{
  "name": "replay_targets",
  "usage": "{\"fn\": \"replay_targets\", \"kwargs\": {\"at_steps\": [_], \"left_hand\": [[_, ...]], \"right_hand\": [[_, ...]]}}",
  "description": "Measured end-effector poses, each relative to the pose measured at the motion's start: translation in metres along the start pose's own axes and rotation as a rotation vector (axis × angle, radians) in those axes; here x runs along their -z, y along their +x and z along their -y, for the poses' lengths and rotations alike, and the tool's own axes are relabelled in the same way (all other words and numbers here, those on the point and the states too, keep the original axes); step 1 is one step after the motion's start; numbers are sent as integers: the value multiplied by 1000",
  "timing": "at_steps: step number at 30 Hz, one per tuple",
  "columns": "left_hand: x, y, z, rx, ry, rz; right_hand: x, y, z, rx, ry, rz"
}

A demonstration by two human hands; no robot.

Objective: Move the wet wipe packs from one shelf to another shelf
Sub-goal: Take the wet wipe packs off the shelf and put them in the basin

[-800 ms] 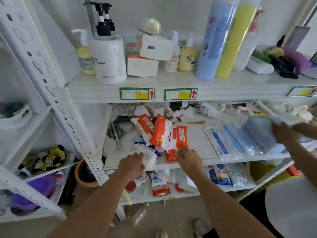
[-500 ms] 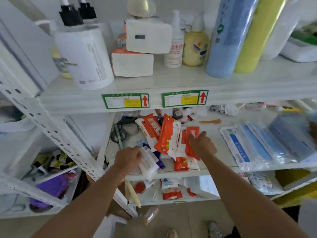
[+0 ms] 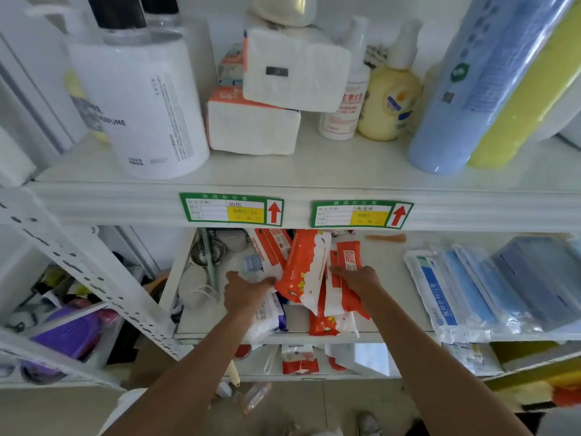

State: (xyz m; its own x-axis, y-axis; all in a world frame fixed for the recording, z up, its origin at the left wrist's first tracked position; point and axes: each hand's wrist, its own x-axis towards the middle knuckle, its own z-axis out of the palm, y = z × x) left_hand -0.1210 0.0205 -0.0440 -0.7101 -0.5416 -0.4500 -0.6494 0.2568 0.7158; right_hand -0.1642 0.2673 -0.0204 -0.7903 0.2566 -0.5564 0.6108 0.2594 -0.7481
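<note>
Hands reach into the middle shelf (image 3: 393, 265): left hand (image 3: 246, 294) grips a white pack (image 3: 267, 313), right hand (image 3: 358, 280) pinches an orange pack (image 3: 345, 262). Fingertips are hidden among overlapping packs; labels blur.

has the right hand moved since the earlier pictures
Yes: the right hand has reached deeper along the white middle shelf, from its front edge onto the orange wet wipe packs.
</note>
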Motion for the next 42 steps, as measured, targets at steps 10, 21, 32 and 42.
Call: {"fn": "replay_targets", "kwargs": {"at_steps": [10,21,32,42], "left_hand": [[4,1,25,-162,-219,-127],[73,-53,3,-464,-116,-159],[185,-173,102,-343,-76,92],[315,-28,343,-9,85,164]], "right_hand": [[6,-14,-11,91,234,8],[4,-87,9,210,235,249],[-91,-258,-59,243,-71,474],[-339,-303,-206,-116,-129,521]]}}
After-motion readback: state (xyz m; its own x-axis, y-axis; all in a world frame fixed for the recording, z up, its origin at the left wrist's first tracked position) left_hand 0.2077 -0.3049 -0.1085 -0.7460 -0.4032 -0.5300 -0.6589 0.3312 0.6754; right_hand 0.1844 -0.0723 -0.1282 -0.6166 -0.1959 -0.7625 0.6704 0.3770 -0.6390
